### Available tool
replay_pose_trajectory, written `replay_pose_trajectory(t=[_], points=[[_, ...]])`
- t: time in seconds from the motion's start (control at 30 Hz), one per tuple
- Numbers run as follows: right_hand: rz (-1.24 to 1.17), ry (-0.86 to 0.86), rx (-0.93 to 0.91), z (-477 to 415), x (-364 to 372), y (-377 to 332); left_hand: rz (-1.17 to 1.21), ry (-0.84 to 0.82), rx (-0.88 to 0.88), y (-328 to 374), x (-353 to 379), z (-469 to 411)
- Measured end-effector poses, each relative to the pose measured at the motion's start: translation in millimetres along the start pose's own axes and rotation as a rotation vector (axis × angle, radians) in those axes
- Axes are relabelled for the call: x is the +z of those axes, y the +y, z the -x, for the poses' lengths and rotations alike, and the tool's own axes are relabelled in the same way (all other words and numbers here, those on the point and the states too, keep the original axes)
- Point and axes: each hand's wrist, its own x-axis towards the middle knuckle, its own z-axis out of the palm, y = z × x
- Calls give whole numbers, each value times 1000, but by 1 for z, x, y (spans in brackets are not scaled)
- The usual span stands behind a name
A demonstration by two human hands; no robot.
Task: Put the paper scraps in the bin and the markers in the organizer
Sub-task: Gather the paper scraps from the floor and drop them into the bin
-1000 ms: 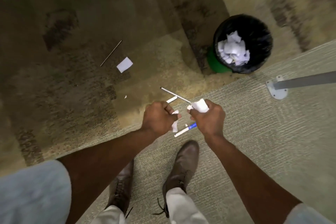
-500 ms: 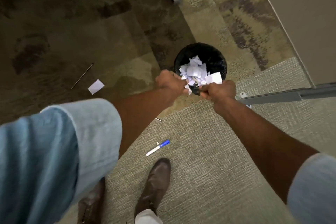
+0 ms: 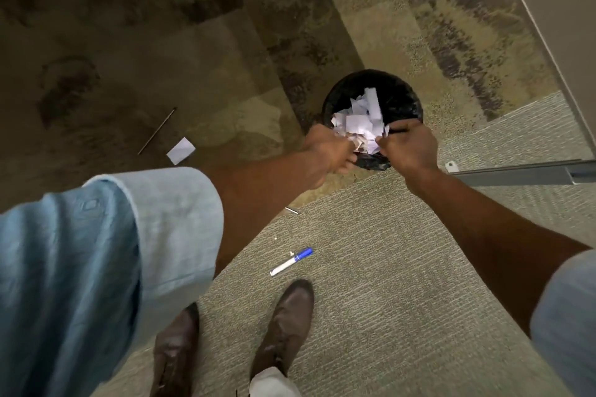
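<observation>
Head view: left hand point(image 3: 325, 151) and right hand point(image 3: 409, 148) hover with fingers curled over the black bin point(image 3: 398, 87) holding paper scraps point(image 3: 358, 121), grip contents indeterminable; blue-capped marker point(image 3: 292, 262) lies on the carpet point(image 3: 387, 267).

This looks like an office. Patterned carpet tiles point(image 3: 451, 26) cover the floor, and a grey metal desk leg point(image 3: 516, 175) comes in from 3 o'clock. A small black-lined bin point(image 3: 400, 97) at 12 o'clock holds paper scraps point(image 3: 358, 121), and a whiteboard marker point(image 3: 291, 261) lies toward 6 o'clock.
</observation>
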Motion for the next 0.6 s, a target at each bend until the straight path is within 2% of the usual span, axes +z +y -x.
replay_pose_trajectory(t=[0.13, 0.3, 0.47, 0.6], points=[[93, -28, -204, 41, 2, 0, -334, -28, 75, -19, -30, 25], [130, -46, -279, 98, 11, -7, -831, -105, 193, -43, -78, 67], [132, -111, -270, 155, 36, -15, -997, -162, 144, -83, -122, 102], [146, -173, -236, 199, 69, -30, -1025, -179, 126, -106, -161, 113]])
